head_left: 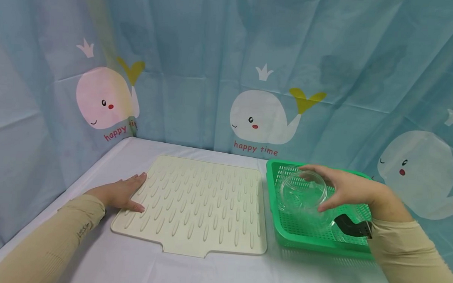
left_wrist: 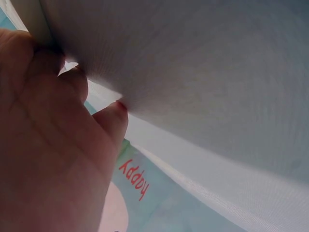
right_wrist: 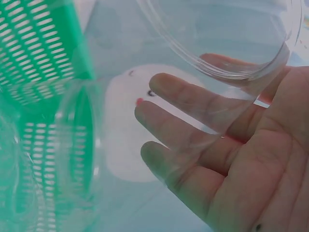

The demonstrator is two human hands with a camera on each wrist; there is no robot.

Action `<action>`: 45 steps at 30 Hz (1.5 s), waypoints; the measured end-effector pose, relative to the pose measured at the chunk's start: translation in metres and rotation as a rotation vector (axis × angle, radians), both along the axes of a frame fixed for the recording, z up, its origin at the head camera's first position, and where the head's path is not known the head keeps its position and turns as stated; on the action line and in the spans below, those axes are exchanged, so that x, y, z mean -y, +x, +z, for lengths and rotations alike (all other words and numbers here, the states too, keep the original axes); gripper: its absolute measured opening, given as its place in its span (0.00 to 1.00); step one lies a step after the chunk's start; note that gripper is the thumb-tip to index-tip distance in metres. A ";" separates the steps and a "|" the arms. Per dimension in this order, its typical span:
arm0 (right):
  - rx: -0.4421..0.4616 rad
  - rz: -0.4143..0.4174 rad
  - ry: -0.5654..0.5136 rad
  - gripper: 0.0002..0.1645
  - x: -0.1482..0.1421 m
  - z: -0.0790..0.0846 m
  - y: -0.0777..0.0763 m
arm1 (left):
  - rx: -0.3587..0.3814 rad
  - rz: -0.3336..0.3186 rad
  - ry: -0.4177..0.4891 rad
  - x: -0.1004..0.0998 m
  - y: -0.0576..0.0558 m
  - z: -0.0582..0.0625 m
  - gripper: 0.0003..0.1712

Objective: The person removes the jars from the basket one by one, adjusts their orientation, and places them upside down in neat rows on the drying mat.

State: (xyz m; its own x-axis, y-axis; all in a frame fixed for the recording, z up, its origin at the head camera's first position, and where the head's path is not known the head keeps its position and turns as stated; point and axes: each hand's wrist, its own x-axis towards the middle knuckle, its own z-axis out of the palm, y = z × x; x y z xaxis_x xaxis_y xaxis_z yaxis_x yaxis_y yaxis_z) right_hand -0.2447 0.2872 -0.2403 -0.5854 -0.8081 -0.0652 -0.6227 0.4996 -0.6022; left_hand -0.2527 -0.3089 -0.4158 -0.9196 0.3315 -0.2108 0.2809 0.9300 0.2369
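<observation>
A clear round plastic container (head_left: 303, 190) is in my right hand (head_left: 346, 188), tilted above the green basket. Thumb and fingers grip it from its right side. In the right wrist view, the container's round rim (right_wrist: 231, 72) crosses the fingers, which show through its clear wall. My left hand (head_left: 122, 193) rests, fingers extended, on the left edge of a cream draining mat (head_left: 209, 191) with raised oval ridges and a spout-like front tab. The left wrist view shows that hand's fingertips (left_wrist: 113, 118) low at the white cloth.
The green slotted basket (head_left: 320, 244) stands right of the mat, with more clear plastic containers (right_wrist: 79, 145) inside. White cloth (head_left: 132, 263) covers the table. A blue curtain (head_left: 183, 94) with whale prints hangs behind and along the left.
</observation>
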 end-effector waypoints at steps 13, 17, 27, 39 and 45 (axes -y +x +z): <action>-0.029 0.071 -0.065 0.52 0.019 0.038 -0.001 | -0.001 -0.008 -0.007 -0.001 -0.001 0.002 0.75; -0.031 0.086 -0.089 0.52 0.029 0.043 -0.003 | -0.006 -0.004 -0.016 -0.002 -0.003 -0.001 0.76; -0.024 0.034 -0.163 0.54 0.062 0.042 -0.012 | 0.007 0.003 -0.016 -0.003 -0.002 0.003 0.75; 0.022 0.084 -0.238 0.55 0.102 0.024 -0.024 | 0.063 0.016 0.043 -0.002 -0.001 0.010 0.72; -0.018 0.025 -0.224 0.56 0.113 0.016 -0.029 | -0.010 -0.017 0.000 -0.007 -0.004 0.021 0.70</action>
State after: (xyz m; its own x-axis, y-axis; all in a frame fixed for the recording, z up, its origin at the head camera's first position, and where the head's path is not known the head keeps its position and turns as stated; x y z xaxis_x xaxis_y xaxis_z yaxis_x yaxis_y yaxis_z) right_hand -0.2736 0.1739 -0.2240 -0.5641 -0.8158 0.1276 -0.6448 0.3386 -0.6852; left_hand -0.2564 -0.3020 -0.3944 -0.9159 0.3469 -0.2018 0.2988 0.9251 0.2342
